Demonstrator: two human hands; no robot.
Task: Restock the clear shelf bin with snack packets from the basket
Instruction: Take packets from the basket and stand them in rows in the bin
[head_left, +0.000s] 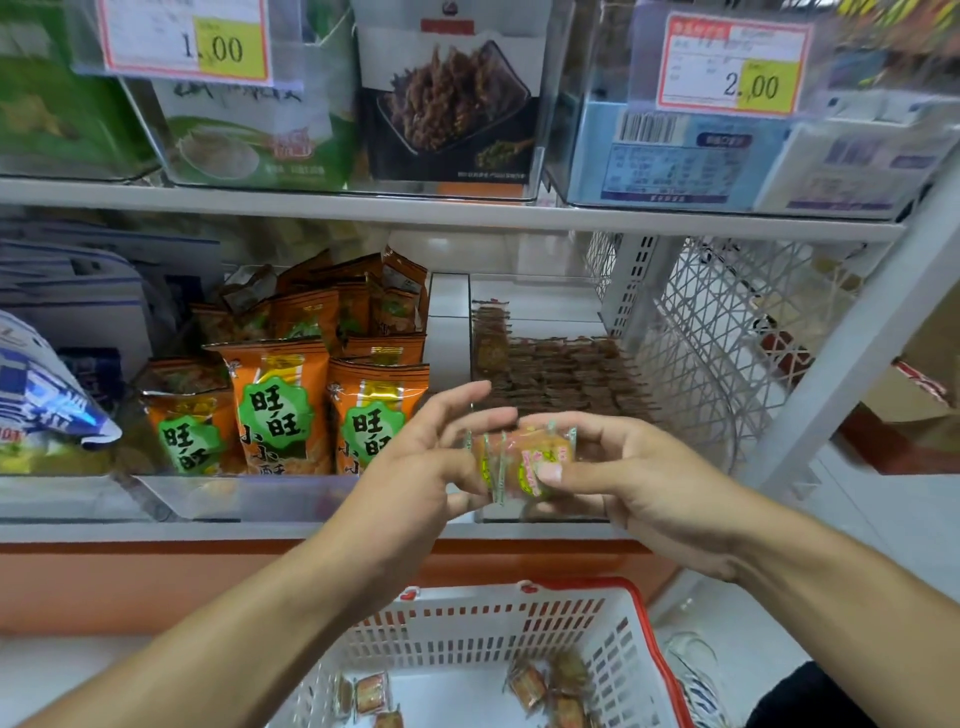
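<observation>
Together the left hand (415, 462) and right hand (623, 478) hold a small stack of packets (524, 460) between them, just in front of the bin (675, 415). The right thumb lies curled over the stack's near face with the fingers behind it, pinching it. The left thumb sits under the stack's left end while its fingers stretch out fairly straight above, apparently squaring the packets so they go in as one tidy row.

Beyond the grip, the bin already holds brown packets laid in flat, overlapping rows, with bare floor farther back, which likely explains why the stack is kept aligned. Below the grip sits the basket (644, 613), with a few loose packets on its floor, kept close so each reach is short. Left of the grip stand orange bags (275, 410) in a neighbouring bin.
</observation>
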